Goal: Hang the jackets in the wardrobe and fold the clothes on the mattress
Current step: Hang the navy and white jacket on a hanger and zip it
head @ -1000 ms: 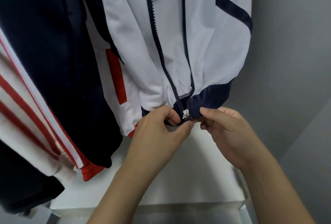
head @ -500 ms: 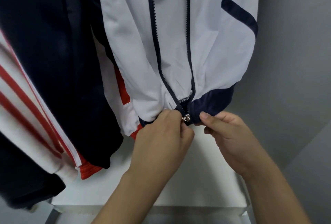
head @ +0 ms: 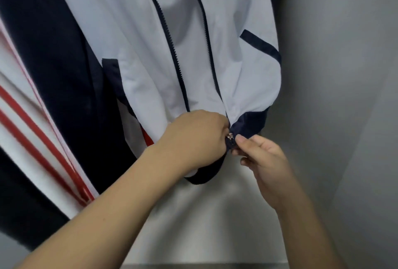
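Gripping white jacket [head: 237, 70] hem: left hand [head: 193, 137], right hand [head: 260, 156]

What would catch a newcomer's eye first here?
Centre frame, the left hand and right hand pinch the navy hem of a hanging white jacket at its silver zipper slider. To its left hangs a navy jacket with red and white stripes.

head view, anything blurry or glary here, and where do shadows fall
Head view: the striped garment at the left edge is smeared; the zipper slider glints, fine detail lost; soft shadow lies on the wardrobe floor beneath the white jacket; wide-angle bend at edges.
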